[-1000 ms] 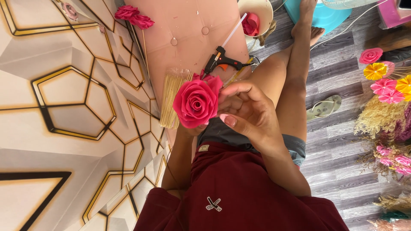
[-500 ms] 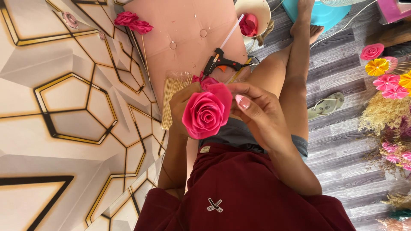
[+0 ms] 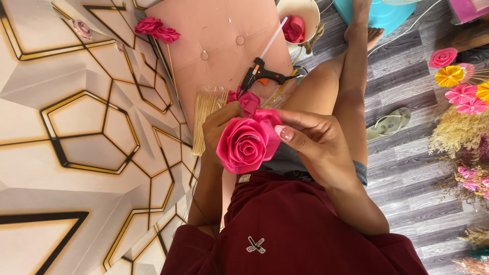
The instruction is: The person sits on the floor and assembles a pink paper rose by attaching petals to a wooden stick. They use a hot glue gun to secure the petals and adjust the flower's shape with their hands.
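Right hand: centre of frame, fingers curled; thumb and fingertips pinch the right edge of the pink rose.
Left hand: just left of centre, closed around the back and left side of the rose; fingertips hidden behind the petals.
Pink rose: centre of frame, held between both hands above the lap, spiral face turned up to the camera; a loose pink strip sticks out at its upper edge.
Shirt: dark red, fills bottom centre, just below the rose.
Legs: bare, stretching from the hands toward the top right; feet near the top edge.
Wooden sticks: pale bundle in clear wrap, just left of the left hand, lying on the board's lower edge.
Glue gun: black, above the hands, on the board, a white glue stick pointing up right.
Pink board: flat, top centre, carries the glue gun.
Finished roses: two pink ones on sticks, upper left, at the board's left edge.
Bowl: cream, top centre, with pink material inside.
Floor panel: white with gold hexagon lines, whole left side.
Sandal: pale green, right of the legs on grey plank floor.
Paper flowers: pink and yellow, right edge, above dried grasses.
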